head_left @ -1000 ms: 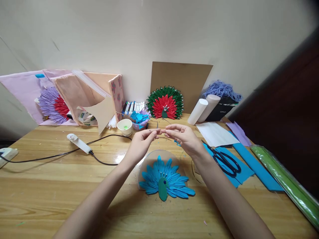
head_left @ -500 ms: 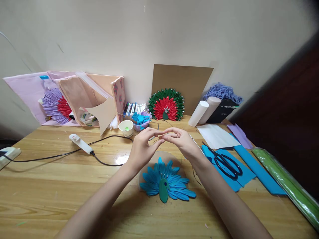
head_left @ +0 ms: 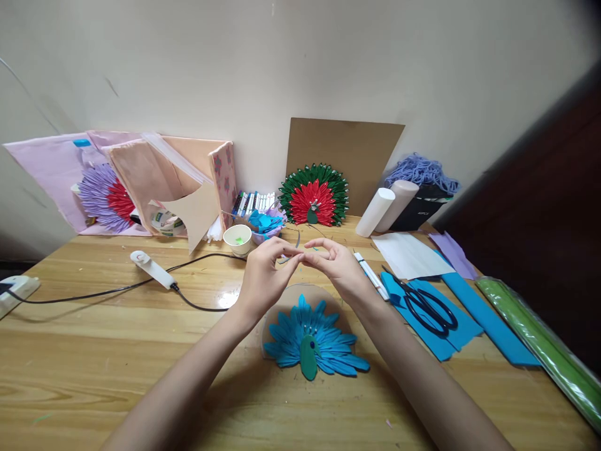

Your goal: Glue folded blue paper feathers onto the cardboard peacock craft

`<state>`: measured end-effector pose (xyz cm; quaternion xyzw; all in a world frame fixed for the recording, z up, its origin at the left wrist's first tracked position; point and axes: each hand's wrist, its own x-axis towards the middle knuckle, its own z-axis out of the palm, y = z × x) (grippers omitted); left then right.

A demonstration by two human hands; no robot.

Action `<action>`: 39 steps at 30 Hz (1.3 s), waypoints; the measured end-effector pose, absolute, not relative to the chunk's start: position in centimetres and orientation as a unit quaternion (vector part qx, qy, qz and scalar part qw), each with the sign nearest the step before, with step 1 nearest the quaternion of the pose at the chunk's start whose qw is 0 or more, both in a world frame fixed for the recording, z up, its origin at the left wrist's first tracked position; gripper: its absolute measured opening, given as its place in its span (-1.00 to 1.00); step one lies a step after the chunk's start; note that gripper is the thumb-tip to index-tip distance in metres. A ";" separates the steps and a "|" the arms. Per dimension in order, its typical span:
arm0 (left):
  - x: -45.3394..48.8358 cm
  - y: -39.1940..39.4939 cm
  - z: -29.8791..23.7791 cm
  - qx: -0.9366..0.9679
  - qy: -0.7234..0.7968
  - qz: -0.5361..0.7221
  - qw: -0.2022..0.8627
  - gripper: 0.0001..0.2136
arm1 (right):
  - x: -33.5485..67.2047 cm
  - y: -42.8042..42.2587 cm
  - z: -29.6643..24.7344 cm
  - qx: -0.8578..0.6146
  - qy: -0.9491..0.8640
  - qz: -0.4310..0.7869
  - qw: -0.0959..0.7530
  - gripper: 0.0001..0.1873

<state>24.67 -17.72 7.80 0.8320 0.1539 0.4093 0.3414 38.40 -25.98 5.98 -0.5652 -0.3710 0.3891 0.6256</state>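
Note:
My left hand (head_left: 268,270) and my right hand (head_left: 332,263) meet fingertip to fingertip above the table. Both are closed in a pinch, thumbs against fingers. Whatever lies between the fingertips is too small or too hidden to make out. Below and nearer to me lies a peacock craft (head_left: 328,351) with blue paper feathers and a green body (head_left: 308,360), resting on a round cardboard base (head_left: 286,302). A white marker (head_left: 372,275) lies just beyond my right wrist.
Black scissors (head_left: 428,310) lie on blue paper (head_left: 453,335) at the right. A paper cup (head_left: 238,241) and a bowl of blue scraps (head_left: 267,227) stand behind my left hand. A red and green peacock (head_left: 313,197) leans at the back. A white glue gun (head_left: 153,269) with a black cord lies left.
My fingertips have shifted slightly to the left, and my right hand's fingers have spread a little. More of the white marker shows beside my right wrist. The blue peacock has stayed in place.

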 end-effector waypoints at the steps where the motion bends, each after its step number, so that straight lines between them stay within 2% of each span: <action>1: 24.6 -17.7 7.9 0.834 0.152 0.412 0.335 -0.90 | 38.3 -26.0 6.1 -0.569 -0.368 0.381 0.629 -0.61; 16: 24.6 -17.7 8.0 0.874 0.134 0.392 0.253 -0.90 | 36.9 -26.1 6.6 -0.496 -0.353 0.432 0.665 -0.68; 24: 24.4 -17.5 8.5 0.853 0.127 0.409 0.297 -0.91 | 37.5 -26.2 6.7 -0.513 -0.365 0.410 0.660 -0.71; 31: 24.6 -17.6 8.4 0.813 0.155 0.401 0.392 -0.85 | 37.0 -26.3 7.1 -0.557 -0.394 0.317 0.658 -0.76; 36: 24.5 -16.8 8.4 0.769 0.196 0.406 0.454 -0.79 | 36.7 -25.9 6.3 -0.559 -0.388 0.326 0.656 -0.79; 39: 24.1 -15.6 8.8 0.741 0.223 0.417 0.476 -0.76 | 37.5 -23.8 6.1 -0.568 -0.421 0.334 0.623 -0.78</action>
